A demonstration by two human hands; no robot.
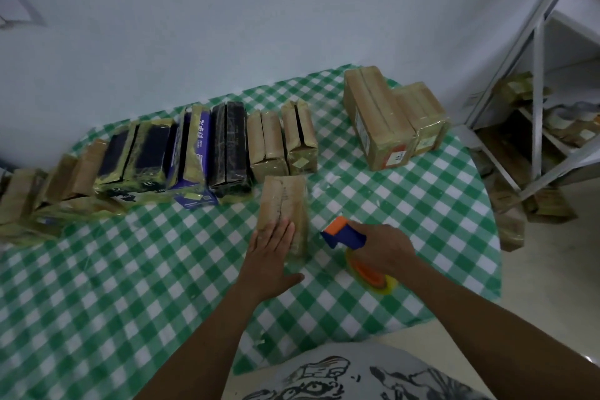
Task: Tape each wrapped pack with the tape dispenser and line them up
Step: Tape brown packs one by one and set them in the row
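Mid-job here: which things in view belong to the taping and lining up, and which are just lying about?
In the job: flat brown pack, pressed by the left hand; tape dispenser, gripped by the right hand; row of taped packs; two bigger brown packs, far right.
Lying about: metal shelf frame; brown bundles on the floor beside it.

Grey shirt [373, 364] with a black line-drawn graphic print [311, 381] (motif cut by the frame edge). Forearms, left hand [271, 256] and right hand [384, 250] bare.

Head-worn view, down over table [130, 269]
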